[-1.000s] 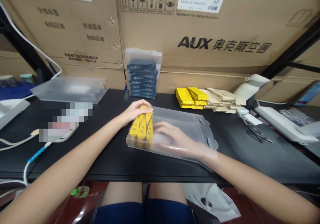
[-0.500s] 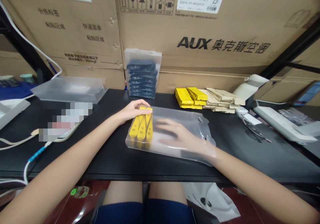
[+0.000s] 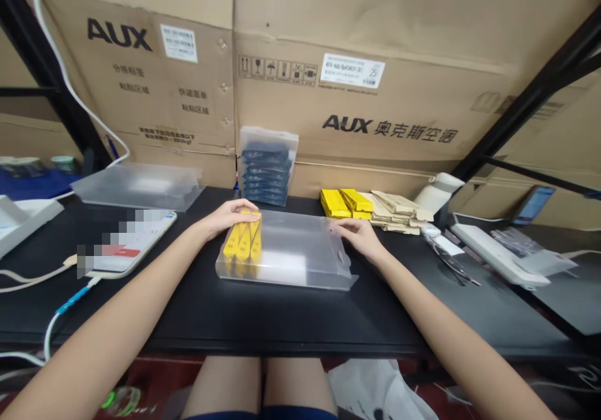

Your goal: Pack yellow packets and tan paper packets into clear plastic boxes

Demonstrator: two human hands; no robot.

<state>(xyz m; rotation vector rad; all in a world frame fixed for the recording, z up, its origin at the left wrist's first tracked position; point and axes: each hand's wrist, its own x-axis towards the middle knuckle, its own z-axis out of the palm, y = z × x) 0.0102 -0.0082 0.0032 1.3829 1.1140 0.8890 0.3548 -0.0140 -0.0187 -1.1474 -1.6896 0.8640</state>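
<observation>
A frosted clear plastic box point(image 3: 295, 238) lies flat on the black table, its flapped end to the right. Three yellow packets point(image 3: 243, 241) stand in a row inside, against its left end. My left hand point(image 3: 230, 216) is closed round the back left corner of the box, thumb over the top by the packets. At the back right corner, my right hand point(image 3: 359, 237) pinches the edge beside the flaps; its fingertips are partly hidden. Behind the right hand, yellow packets point(image 3: 345, 204) lie stacked beside beige packets point(image 3: 394, 210).
An upright clear box of dark blue packets point(image 3: 266, 173) leans on the cardboard point(image 3: 282, 107). Another clear plastic box point(image 3: 136, 185) lies back left, behind a phone point(image 3: 141, 245) with cables. To the right are a white bottle point(image 3: 439, 194), glasses point(image 3: 451, 260) and a power strip point(image 3: 498, 254).
My right hand has come out of the plastic box and now holds its back right corner. My left hand stays on the left end. The camera view has tilted up.
</observation>
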